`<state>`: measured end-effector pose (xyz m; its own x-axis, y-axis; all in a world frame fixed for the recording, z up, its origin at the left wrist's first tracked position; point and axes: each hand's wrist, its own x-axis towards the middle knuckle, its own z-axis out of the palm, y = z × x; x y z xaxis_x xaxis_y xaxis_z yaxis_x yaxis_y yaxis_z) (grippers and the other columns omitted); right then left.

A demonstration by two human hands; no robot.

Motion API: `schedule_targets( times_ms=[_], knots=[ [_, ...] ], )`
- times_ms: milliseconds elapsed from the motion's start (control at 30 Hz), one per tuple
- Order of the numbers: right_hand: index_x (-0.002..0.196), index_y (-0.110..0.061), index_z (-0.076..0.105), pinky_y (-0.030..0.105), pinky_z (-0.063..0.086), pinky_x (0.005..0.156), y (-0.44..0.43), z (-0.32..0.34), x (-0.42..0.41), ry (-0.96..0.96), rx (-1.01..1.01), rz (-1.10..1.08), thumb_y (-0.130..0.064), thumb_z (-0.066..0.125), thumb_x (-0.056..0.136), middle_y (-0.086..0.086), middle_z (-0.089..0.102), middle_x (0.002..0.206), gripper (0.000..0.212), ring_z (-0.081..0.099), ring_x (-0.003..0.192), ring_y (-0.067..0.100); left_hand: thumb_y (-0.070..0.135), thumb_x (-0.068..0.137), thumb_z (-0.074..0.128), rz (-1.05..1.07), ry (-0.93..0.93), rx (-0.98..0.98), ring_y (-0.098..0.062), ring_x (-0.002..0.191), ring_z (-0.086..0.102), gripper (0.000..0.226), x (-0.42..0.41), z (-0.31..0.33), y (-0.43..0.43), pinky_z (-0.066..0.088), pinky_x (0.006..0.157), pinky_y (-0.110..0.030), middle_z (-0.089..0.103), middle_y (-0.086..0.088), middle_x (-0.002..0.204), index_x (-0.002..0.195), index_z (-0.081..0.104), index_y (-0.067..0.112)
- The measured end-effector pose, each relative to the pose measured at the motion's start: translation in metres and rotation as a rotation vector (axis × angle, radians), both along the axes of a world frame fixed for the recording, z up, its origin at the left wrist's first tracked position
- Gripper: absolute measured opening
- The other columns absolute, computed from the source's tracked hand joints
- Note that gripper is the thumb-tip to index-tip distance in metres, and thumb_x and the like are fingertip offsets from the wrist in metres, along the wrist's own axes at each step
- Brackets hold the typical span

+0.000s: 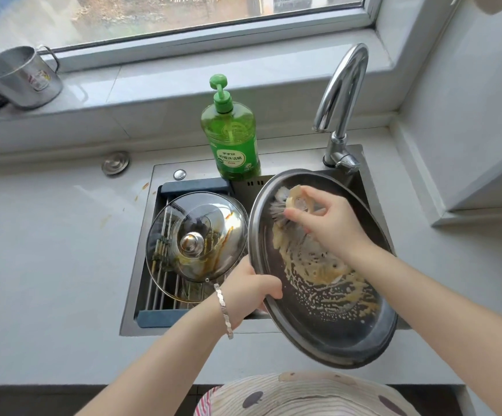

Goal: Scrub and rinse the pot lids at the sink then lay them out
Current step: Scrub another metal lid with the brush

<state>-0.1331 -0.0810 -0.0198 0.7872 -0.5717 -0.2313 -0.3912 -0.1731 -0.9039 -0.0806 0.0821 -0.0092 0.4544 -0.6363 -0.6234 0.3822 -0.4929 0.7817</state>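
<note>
Steel, round and streaked with yellow foam inside, the big lid (333, 328) tilts over the sink's (165, 172) right half. Your left hand (248, 291) grips its near-left rim, and your right hand (330, 222) pinches a bristly brush (284, 207) against its far side. To its left, a stained glass lid (195, 244) lies on the wire rack (159, 292).

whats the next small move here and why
Probably sweep the brush down toward the near rim of the metal lid: the right hand holds it at the far end, foam stops short of the near part, and the left hand steadies the edge.
</note>
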Motion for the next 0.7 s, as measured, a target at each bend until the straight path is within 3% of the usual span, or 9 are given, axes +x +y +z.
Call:
schedule_targets(
  times_ms=[67, 133, 267, 400, 467, 533, 567, 633, 700],
  knots=[
    [0.135, -0.025, 0.049, 0.027, 0.044, 0.082, 0.007, 0.003, -0.001, -0.025, 0.025, 0.103, -0.036, 0.072, 0.076, -0.001, 0.065, 0.107, 0.064, 0.062, 0.090, 0.013, 0.002, 0.051, 0.055, 0.014, 0.031, -0.005, -0.024, 0.066, 0.063, 0.036, 0.003, -0.003, 0.002, 0.050, 0.061, -0.033, 0.065, -0.006, 0.068, 0.086, 0.059, 0.007],
    [0.135, -0.021, 0.049, 0.026, 0.044, 0.078, -0.013, 0.003, 0.006, -0.067, 0.028, -0.014, -0.034, 0.073, 0.076, 0.004, 0.065, 0.109, 0.065, 0.060, 0.089, 0.014, 0.003, 0.052, 0.056, -0.011, 0.030, -0.002, -0.027, 0.071, 0.064, 0.039, 0.005, -0.003, 0.003, 0.051, 0.065, -0.037, 0.066, -0.008, 0.073, 0.090, 0.059, 0.008],
    [0.136, -0.019, 0.048, 0.028, 0.048, 0.084, -0.007, 0.008, 0.009, -0.089, 0.051, -0.073, -0.034, 0.073, 0.078, 0.001, 0.063, 0.114, 0.065, 0.060, 0.094, 0.017, 0.002, 0.053, 0.054, -0.026, 0.041, -0.027, -0.017, 0.064, 0.066, 0.034, 0.005, 0.004, -0.002, 0.054, 0.055, -0.030, 0.068, 0.001, 0.065, 0.085, 0.060, 0.011],
    [0.130, -0.030, 0.051, 0.014, 0.036, 0.055, 0.026, 0.017, -0.001, -0.136, 0.068, 0.187, -0.029, 0.072, 0.079, -0.009, 0.057, 0.063, 0.055, 0.046, 0.053, 0.004, -0.002, 0.053, 0.052, 0.031, 0.069, -0.053, -0.035, 0.082, 0.062, 0.040, 0.009, 0.005, 0.000, 0.051, 0.077, -0.050, 0.063, -0.019, 0.086, 0.092, 0.061, 0.001],
    [0.131, -0.027, 0.052, 0.019, 0.046, 0.069, 0.005, 0.013, 0.011, -0.144, 0.055, 0.028, -0.031, 0.073, 0.078, -0.008, 0.070, 0.092, 0.057, 0.061, 0.073, 0.006, -0.001, 0.053, 0.053, 0.016, 0.080, -0.035, -0.035, 0.083, 0.061, 0.042, 0.006, 0.004, 0.002, 0.051, 0.075, -0.048, 0.060, -0.020, 0.089, 0.094, 0.058, -0.002],
    [0.135, -0.021, 0.049, 0.033, 0.051, 0.085, -0.001, 0.015, 0.016, -0.093, 0.027, -0.040, -0.035, 0.074, 0.077, -0.001, 0.063, 0.120, 0.065, 0.063, 0.097, 0.017, -0.002, 0.053, 0.053, 0.018, 0.103, -0.036, -0.037, 0.086, 0.062, 0.049, 0.002, 0.003, 0.001, 0.051, 0.077, -0.050, 0.061, -0.022, 0.092, 0.102, 0.057, -0.004],
    [0.136, -0.021, 0.048, 0.028, 0.052, 0.079, 0.006, 0.015, 0.013, -0.092, 0.031, -0.002, -0.034, 0.073, 0.077, -0.001, 0.064, 0.114, 0.065, 0.064, 0.090, 0.012, -0.002, 0.054, 0.052, 0.033, 0.114, -0.047, -0.037, 0.086, 0.063, 0.052, 0.001, 0.002, 0.001, 0.053, 0.076, -0.051, 0.063, -0.021, 0.092, 0.105, 0.056, -0.004],
    [0.134, -0.023, 0.049, 0.009, 0.037, 0.052, 0.029, 0.016, -0.001, -0.102, 0.074, 0.182, -0.028, 0.071, 0.080, -0.009, 0.057, 0.068, 0.059, 0.049, 0.052, -0.001, -0.004, 0.055, 0.052, 0.049, 0.130, -0.079, -0.031, 0.078, 0.064, 0.050, 0.003, 0.000, 0.001, 0.056, 0.066, -0.044, 0.064, -0.017, 0.088, 0.105, 0.059, 0.002],
    [0.135, -0.022, 0.050, 0.010, 0.025, 0.044, 0.039, 0.013, -0.010, -0.086, 0.089, 0.258, -0.026, 0.070, 0.081, -0.012, 0.038, 0.048, 0.058, 0.032, 0.040, 0.004, -0.010, 0.065, 0.053, 0.035, 0.142, -0.105, -0.025, 0.069, 0.065, 0.041, 0.008, 0.001, 0.005, 0.054, 0.055, -0.036, 0.065, -0.012, 0.082, 0.102, 0.060, 0.007]
  ],
)
